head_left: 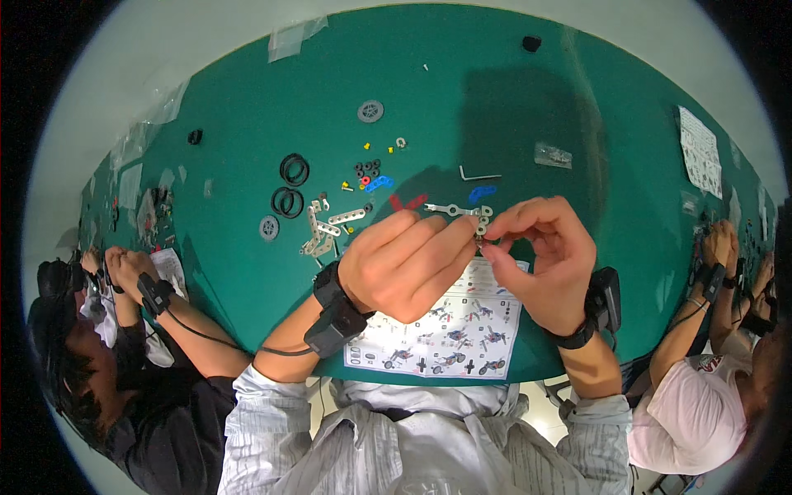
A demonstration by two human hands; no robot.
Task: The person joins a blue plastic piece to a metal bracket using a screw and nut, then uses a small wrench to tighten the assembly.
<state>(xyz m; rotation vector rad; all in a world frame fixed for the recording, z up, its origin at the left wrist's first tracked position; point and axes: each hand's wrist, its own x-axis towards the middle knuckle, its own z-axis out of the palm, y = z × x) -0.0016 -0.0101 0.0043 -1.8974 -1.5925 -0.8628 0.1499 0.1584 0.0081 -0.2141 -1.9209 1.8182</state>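
Both hands raised above the near edge of the green worktop (247, 247), over the instruction sheet (450, 326).

Left hand (404, 268): fingers curled, tips pinching the joint end of a grey perforated metal strip (452, 210). The strip runs out level to the left of the fingertips.

Right hand (544, 260): thumb and forefinger closed on the same joint from the other side. What sits between the tips is too small to tell; likely a bolt or nut.

Loose stock lies mid-worktop, well apart from the hands:
- more grey strips (326, 227)
- black rubber rings (290, 186)
- grey wheel (370, 110)
- small blue piece (379, 183) and red piece (408, 201)
- hex key (478, 175)

Judgement on doing this step well:
- Left hand should keep the strips steady with the holes lined up; the right does the turning.
- Work low over the sheet, so a dropped fastener lands on white paper and not on the green.
- Start the thread by fingertip; fetch the hex key only once it bites.

Co-workers' hands are at the left and right worktop edges, clear of this work.
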